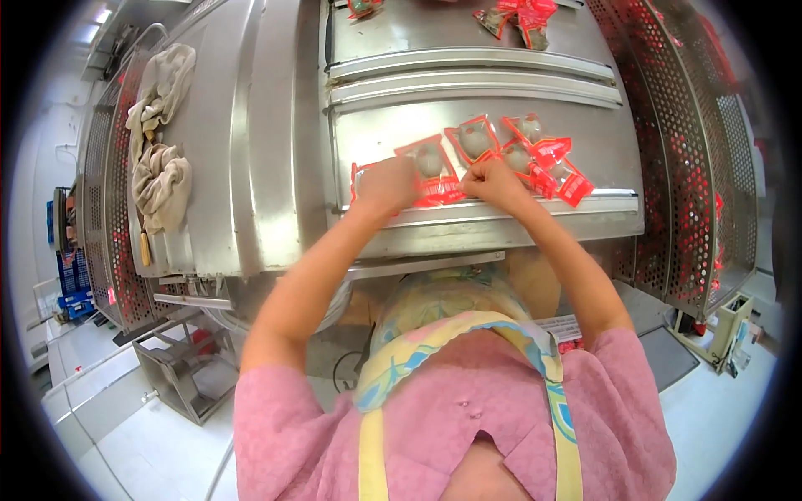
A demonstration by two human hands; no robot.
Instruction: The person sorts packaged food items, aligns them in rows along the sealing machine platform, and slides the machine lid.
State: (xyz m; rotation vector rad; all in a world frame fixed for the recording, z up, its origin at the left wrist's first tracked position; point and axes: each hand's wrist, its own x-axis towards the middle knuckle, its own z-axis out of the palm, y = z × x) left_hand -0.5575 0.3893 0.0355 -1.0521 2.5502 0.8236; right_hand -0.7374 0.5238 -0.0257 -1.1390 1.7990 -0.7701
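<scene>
My left hand is blurred and curled over a red-edged clear packet on the steel bed, covering most of it. Just right of that hand lies another packet with a round greyish, egg-like item inside. My right hand, its fingers pinched together, is at that packet's lower right corner. Above the right hand sits a similar packet. Further right, several more packets overlap along the front sealing bar. My fingertips are partly hidden on both hands.
The steel machine bed has a double metal rail across it, with more red packets beyond. Crumpled cloths lie on the left steel surface. Perforated metal crates holding red packets stand at the right.
</scene>
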